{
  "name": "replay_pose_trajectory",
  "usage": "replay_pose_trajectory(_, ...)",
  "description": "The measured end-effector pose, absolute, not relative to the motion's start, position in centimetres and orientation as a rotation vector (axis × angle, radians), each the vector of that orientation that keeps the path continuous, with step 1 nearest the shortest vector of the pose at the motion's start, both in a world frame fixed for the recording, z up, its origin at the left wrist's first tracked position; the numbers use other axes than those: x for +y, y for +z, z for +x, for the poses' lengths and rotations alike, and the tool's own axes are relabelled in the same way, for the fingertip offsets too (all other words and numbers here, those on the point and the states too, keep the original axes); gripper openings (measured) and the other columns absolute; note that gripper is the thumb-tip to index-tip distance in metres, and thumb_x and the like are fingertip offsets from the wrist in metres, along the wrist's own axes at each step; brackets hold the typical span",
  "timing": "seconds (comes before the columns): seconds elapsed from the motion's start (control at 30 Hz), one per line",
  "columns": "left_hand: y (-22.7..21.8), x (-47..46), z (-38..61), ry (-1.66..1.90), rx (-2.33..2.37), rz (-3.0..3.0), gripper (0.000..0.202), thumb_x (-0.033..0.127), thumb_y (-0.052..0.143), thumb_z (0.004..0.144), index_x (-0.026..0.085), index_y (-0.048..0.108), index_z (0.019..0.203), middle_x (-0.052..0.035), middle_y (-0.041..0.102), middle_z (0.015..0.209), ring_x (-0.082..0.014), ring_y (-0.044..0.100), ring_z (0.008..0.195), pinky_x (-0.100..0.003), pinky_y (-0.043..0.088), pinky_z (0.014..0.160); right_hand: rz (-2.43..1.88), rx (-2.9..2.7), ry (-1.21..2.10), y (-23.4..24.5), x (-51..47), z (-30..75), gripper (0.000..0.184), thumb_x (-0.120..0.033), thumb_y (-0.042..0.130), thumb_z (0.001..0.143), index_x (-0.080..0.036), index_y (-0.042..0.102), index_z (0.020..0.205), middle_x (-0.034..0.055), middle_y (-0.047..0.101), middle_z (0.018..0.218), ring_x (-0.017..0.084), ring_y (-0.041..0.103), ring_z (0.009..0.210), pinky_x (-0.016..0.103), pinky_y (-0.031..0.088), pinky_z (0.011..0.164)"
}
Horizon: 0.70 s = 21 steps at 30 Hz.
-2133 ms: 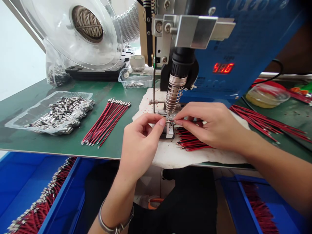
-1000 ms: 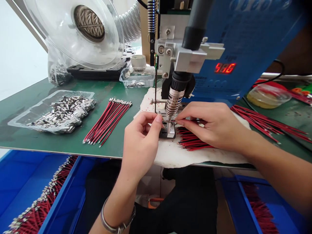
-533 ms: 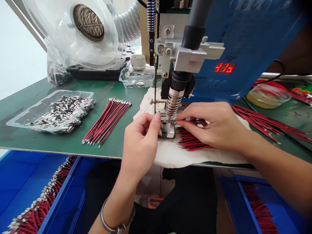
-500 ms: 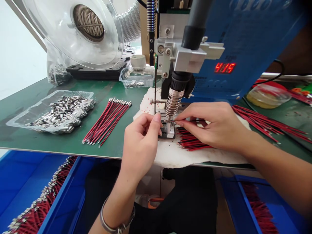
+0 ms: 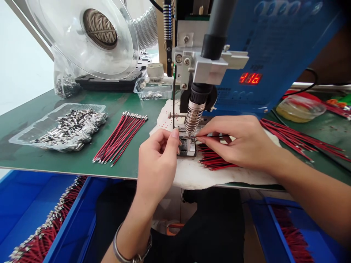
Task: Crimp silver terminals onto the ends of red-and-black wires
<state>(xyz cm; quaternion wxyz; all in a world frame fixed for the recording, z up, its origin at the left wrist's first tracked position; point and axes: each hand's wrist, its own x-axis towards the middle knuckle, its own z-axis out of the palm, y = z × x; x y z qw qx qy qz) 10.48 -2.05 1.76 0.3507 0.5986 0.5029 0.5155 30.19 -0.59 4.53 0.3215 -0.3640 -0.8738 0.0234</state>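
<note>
In the head view, my right hand [image 5: 233, 140] pinches a thin wire [image 5: 216, 136] between thumb and forefinger, pointing it left at the small metal fixture [image 5: 191, 147]. My left hand [image 5: 159, 160] is closed with thumb against fingers at the fixture's left side; whatever it pinches is hidden. Between the hands, the soldering iron [image 5: 195, 113] of the machine reaches down to the fixture, its tip close to the wire's end. Under my right hand, a bundle of red and black wires [image 5: 215, 160] lies on a white cloth [image 5: 192, 175].
A clear tray of small metal parts [image 5: 20, 137] stands left, beside a row of red-black wires with metal ends [image 5: 120, 138]. More wires [image 5: 290, 138] lie right. The blue machine [image 5: 241, 98] rises behind. Blue bins [image 5: 68, 223] with wires sit below the table edge.
Both hands hold nearly the same place and grip. The view has shifted slightly, and the red display's last digit has changed from 5 to 6.
</note>
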Motion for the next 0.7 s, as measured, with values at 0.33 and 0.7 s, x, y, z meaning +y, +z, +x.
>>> replay_pose_trajectory(0.33,1.8,-2.2,10.8,1.490,1.313,1.476,0.033,0.034,0.058,0.095,0.018,0.057,0.067,0.0006,0.054,0.061,-0.0104,0.047,0.057,-0.023,0.040,0.055,-0.937,-2.256,0.055,4.9,-0.9,30.1,0.008,-0.015,0.064,0.088,-0.019,0.069,0.085,0.0021,0.071,0.080,0.014,0.063,0.067,0.028,0.050,0.063)
replay_pose_trajectory(0.7,2.2,-8.0,10.7,1.389,1.153,1.644,0.018,0.024,0.068,0.085,0.023,0.070,0.068,0.0004,0.063,0.058,-0.0135,0.054,0.049,-0.026,0.044,0.046,-0.788,-2.304,0.234,8.5,-5.6,26.2,0.013,-0.022,0.059,0.094,-0.024,0.066,0.084,-0.0053,0.071,0.076,0.007,0.060,0.056,0.022,0.049,0.051)
